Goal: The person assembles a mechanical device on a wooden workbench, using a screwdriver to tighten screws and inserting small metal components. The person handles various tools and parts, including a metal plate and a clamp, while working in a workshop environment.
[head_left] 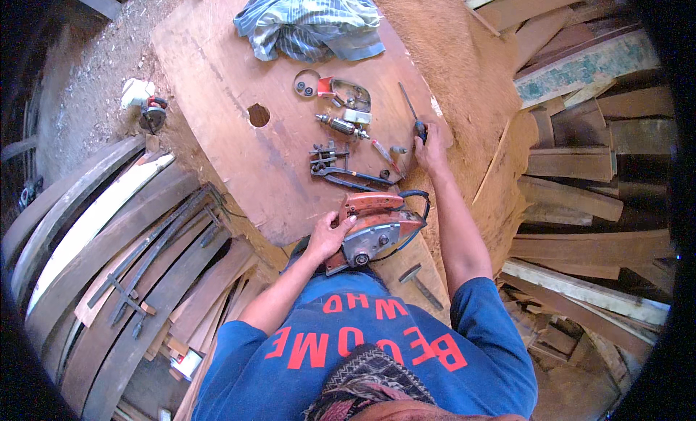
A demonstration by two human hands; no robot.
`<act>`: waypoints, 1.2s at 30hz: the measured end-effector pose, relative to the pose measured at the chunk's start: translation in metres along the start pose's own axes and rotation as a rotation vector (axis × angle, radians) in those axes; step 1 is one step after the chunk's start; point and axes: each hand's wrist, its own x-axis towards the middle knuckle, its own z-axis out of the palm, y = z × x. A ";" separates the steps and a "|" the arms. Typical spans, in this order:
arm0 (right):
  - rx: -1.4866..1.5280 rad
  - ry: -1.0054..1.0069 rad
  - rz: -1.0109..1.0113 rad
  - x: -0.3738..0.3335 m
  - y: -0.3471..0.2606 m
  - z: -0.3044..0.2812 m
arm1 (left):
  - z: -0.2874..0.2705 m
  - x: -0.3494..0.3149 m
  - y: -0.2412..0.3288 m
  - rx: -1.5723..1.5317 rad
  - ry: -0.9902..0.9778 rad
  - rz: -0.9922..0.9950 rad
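Observation:
In my lap, at the near edge of the board, rests a red electric planer (383, 230) with a grey side cover and a dark cord. My left hand (330, 236) is closed on its left end. My right hand (433, 151) reaches over the board's right side, its fingers round the dark handle of a screwdriver (411, 105) whose shaft points away from me. Between the hands and beyond lie a motor armature (342, 125), a red-and-metal housing part (349, 95), a small white block (357, 116), a dark metal clamp-like tool (330, 158) and long-handled pliers (351, 179).
The wooden board (217, 109) has a round hole. A blue striped cloth (312, 22) is bunched at its far end. Curved planks (109, 276) stack at left, with more boards (580, 160) at right. A hammer (420, 285) lies beside my right side; sawdust (471, 80) covers the ground.

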 end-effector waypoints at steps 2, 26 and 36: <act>0.134 -0.088 0.158 0.004 -0.035 -0.014 | 0.000 0.001 -0.006 -0.035 0.007 -0.014; -0.141 -0.097 -0.167 0.068 -0.154 0.028 | 0.008 0.011 -0.023 -0.104 -0.024 -0.087; -0.152 0.135 0.198 0.134 -0.031 0.005 | -0.010 0.013 0.007 -0.021 -0.169 -0.178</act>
